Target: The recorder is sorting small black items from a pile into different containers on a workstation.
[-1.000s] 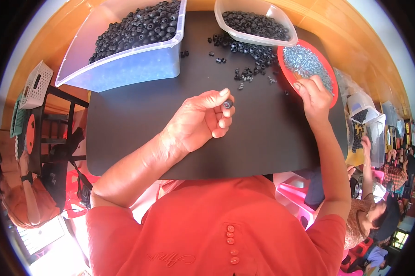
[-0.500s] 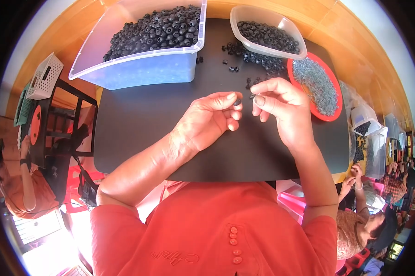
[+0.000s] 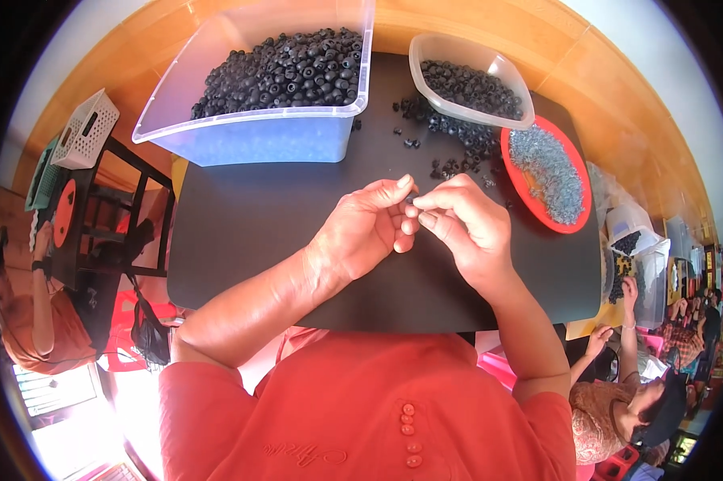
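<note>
Over the middle of the black table, my left hand is closed on a small round black bead-like piece, held at the fingertips with the thumb raised beside it. My right hand meets it from the right, thumb and forefinger pinched against the piece. Whatever lies between the right fingertips is too small to make out. Beyond my hands, small dark pieces lie loose on the table. A red plate of tiny clear bluish pieces stands to their right.
A large translucent bin heaped with round black pieces stands at the far left. A smaller clear tub of dark pieces sits at the far right. Other people sit at both sides. A white basket stands on the left.
My right hand has moved left and its fingertips now touch the black piece in my left hand. The view has tilted slightly, so the table sits lower.
</note>
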`<action>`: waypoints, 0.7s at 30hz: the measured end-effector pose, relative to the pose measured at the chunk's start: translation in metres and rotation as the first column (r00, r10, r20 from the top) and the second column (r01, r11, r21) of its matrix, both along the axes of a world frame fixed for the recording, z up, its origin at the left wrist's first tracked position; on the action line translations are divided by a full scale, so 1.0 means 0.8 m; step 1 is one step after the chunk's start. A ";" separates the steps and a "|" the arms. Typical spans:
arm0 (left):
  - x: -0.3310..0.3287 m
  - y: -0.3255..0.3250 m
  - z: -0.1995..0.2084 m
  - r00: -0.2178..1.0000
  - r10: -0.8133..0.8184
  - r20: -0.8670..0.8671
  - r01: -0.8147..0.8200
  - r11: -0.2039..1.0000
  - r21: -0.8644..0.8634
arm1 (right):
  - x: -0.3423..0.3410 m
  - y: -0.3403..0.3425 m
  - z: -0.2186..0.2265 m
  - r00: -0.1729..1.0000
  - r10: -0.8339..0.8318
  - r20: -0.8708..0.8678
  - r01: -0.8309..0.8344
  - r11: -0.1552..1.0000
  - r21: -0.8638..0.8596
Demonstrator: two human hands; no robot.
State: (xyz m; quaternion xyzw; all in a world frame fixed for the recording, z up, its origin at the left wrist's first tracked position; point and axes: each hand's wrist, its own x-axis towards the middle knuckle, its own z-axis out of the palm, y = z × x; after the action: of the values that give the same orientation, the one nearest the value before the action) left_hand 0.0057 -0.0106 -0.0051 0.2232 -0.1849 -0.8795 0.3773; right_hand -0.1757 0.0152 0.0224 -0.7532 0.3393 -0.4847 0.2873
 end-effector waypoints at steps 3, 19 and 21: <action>0.002 0.001 -0.005 1.000 0.001 0.002 -0.001 0.999 -0.036 | 0.005 0.000 0.006 0.997 -0.056 -0.045 0.054 0.998 -0.037; 0.001 0.004 0.009 0.998 -0.002 0.065 0.003 1.000 -0.003 | -0.010 -0.003 -0.001 0.996 -0.084 0.026 0.080 0.991 0.111; 0.001 0.005 0.010 0.997 0.009 0.072 -0.010 1.000 0.013 | -0.010 -0.004 -0.004 0.997 -0.072 0.015 0.071 0.996 0.057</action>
State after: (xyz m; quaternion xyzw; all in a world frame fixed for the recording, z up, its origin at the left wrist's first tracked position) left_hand 0.0064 -0.0068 0.0029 0.2581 -0.1912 -0.8704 0.3731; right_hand -0.1833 0.0120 0.0188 -0.7280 0.3770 -0.4914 0.2940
